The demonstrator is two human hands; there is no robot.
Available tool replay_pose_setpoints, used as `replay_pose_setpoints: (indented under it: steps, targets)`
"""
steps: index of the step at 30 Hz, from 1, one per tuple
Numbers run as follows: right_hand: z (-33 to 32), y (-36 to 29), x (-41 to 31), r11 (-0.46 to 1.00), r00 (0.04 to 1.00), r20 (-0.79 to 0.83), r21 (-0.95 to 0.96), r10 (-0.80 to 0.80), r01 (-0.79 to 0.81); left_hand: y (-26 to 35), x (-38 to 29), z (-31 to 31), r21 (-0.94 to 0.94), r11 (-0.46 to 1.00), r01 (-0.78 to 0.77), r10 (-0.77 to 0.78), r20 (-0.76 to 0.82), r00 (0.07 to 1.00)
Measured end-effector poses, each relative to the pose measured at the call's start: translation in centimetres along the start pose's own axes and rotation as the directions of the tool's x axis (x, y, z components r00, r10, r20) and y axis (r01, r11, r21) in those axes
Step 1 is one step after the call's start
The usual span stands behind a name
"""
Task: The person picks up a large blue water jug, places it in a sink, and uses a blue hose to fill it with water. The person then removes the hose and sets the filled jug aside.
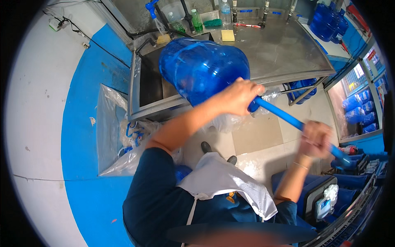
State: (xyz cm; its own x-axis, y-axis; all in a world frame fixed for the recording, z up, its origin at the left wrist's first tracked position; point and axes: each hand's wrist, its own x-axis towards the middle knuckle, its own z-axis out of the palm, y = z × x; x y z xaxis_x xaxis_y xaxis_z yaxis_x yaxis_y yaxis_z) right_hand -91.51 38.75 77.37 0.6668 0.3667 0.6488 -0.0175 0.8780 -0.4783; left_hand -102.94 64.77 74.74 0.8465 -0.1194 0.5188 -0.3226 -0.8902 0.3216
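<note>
A large blue plastic water jug (205, 64) lies on its side over the edge of a stainless steel sink (151, 83), its neck toward me. My left hand (242, 97) grips the jug at its neck. A blue rod or handle (279, 112) runs out of the mouth, down to the right. My right hand (316, 139), slightly blurred, is closed around that rod near its outer end. Whatever part of the rod is inside the jug cannot be made out.
Bottles, a yellow sponge (227, 35), a green scrubber (213, 23) and a red-and-white brush (248, 26) stand or lie on the steel counter (284, 49). More blue jugs (328, 23) are at the right. A clear plastic bag (111, 139) hangs at the left wall.
</note>
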Motion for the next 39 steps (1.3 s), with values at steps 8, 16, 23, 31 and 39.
replay_pose_setpoints:
  steps: [8, 16, 23, 31, 39]
  targets:
    - [1.7, -1.4, 2.8, 0.996, 0.991, -0.118, -0.065, -0.066, 0.059, 3.3, 3.3, 4.9, 0.178, 0.984, 0.022, 0.029, -0.281, 0.959]
    - [-9.4, -15.2, 3.4, 0.933, 0.99, -0.055, 0.332, -0.131, 0.142, -0.7, -0.3, 5.6, 0.253, 0.966, 0.052, 0.099, -0.548, 0.831]
    - [-3.0, 5.9, -0.1, 0.996, 0.999, -0.042, -0.081, 0.025, -0.028, 0.9, 1.1, 6.4, 0.253, 0.961, 0.114, -0.011, -0.376, 0.927]
    - [-6.1, -9.8, 6.2, 0.919, 0.988, 0.115, 0.391, -0.099, 0.047, -2.3, 1.9, -1.2, 0.14, 0.988, 0.066, -0.103, 0.275, 0.956]
    - [-2.9, 5.9, 3.2, 0.992, 0.998, -0.064, 0.127, 0.027, -0.019, -0.1, 4.0, 4.4, 0.215, 0.977, 0.012, 0.079, -0.409, 0.909]
